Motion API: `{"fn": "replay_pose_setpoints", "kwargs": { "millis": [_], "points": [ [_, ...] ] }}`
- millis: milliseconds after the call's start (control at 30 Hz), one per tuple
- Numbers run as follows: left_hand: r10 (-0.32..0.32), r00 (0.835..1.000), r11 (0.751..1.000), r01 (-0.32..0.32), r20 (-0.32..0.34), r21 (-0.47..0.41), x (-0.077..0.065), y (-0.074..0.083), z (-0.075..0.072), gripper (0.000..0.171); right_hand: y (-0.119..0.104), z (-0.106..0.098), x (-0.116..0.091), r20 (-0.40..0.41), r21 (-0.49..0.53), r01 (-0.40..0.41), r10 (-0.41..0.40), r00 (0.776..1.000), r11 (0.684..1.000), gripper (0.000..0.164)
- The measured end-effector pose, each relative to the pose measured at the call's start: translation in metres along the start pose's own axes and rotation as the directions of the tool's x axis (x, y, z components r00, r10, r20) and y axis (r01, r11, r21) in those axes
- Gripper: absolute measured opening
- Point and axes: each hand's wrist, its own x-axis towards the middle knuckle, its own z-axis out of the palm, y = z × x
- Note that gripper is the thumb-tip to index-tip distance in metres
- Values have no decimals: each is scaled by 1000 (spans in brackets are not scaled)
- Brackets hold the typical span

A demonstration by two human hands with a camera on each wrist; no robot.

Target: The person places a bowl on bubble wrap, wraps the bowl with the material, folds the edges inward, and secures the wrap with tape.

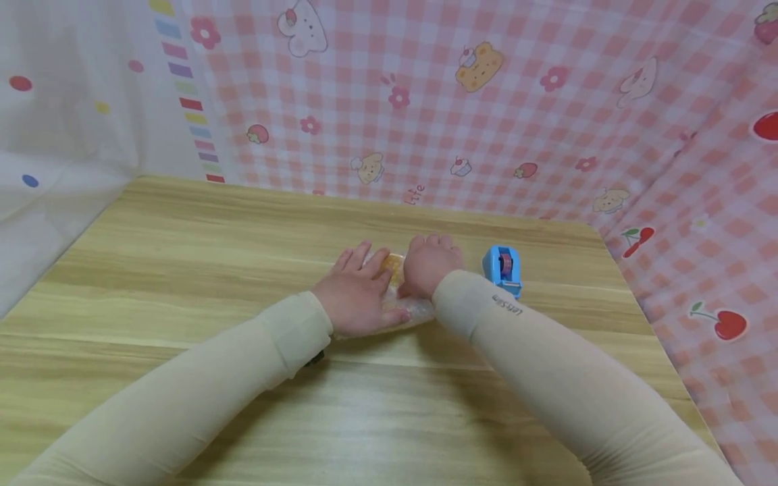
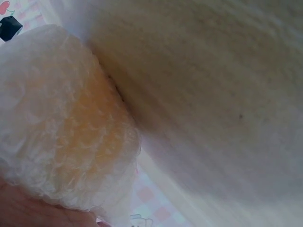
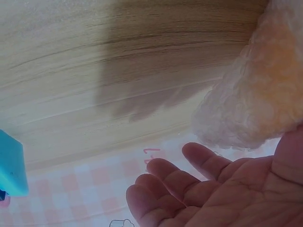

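Note:
A bundle of clear bubble wrap lies on the wooden table under both hands. Through the plastic shows something yellow-orange, its shape blurred by the bubbles. My left hand lies palm down across the bundle's left part, fingers spread and nearly straight. At the right end, my right hand touches the wrap with its thumb side. The right wrist view shows its other fingers loosely bent and off the wrap, with the palm visible. In the left wrist view the wrap bulges thick above the edge of my hand.
A blue tape dispenser with a pink roll stands just right of my right hand. Behind the table hangs a pink checked cloth with cartoon prints, which continues along the right side. A white dotted cloth hangs at the left.

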Motion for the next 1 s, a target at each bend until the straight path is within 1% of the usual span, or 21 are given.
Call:
{"fn": "replay_pose_setpoints", "kwargs": {
  "millis": [167,533,767,1000],
  "points": [
    [-1,1000,1000,1,8,-10,0,0,0,96,0,1,0,4,-8,12,-12,1000,1000,72],
    [3,1000,1000,-3,6,-16,0,0,-2,96,0,1,0,-1,6,19,-19,1000,1000,70],
    [4,1000,1000,-4,5,-20,-1,1,-2,95,0,1,-2,-18,-18,33,-33,999,999,70],
    [5,1000,1000,-5,8,-17,1,0,0,96,0,2,-2,-20,-15,20,-20,1000,1000,72]
  ]
}}
